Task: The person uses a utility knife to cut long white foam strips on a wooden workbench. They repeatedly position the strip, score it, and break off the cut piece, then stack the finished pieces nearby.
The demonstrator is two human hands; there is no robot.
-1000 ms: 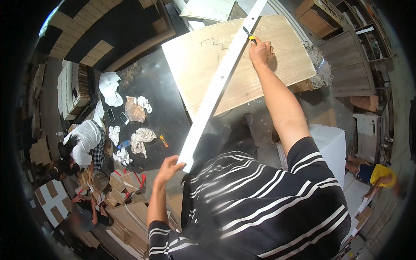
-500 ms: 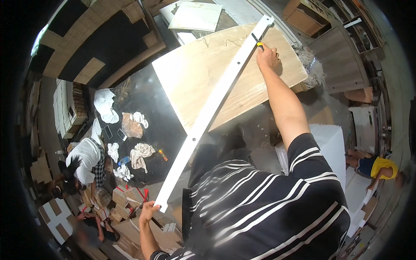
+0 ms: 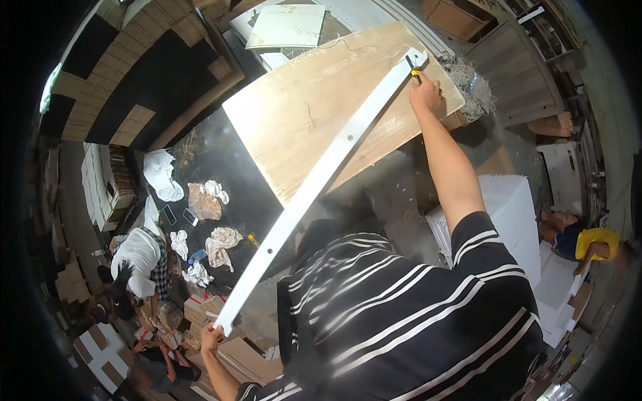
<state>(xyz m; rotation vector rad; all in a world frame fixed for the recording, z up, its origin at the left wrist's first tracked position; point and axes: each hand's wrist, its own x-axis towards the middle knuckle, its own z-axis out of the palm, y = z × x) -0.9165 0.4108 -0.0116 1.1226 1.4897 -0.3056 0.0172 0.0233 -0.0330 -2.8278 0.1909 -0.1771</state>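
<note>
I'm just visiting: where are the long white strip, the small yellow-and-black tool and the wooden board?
Long white strip (image 3: 311, 194): head view, on its face, between two holes.
Yellow-and-black tool (image 3: 416, 74): head view, on its yellow part.
Wooden board (image 3: 287, 113): head view, on its bare top, left of the strip.

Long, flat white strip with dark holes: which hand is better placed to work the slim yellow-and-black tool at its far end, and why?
Probably the right hand: it grips the tool at the far end of the strip. The left hand holds the near end.
</note>
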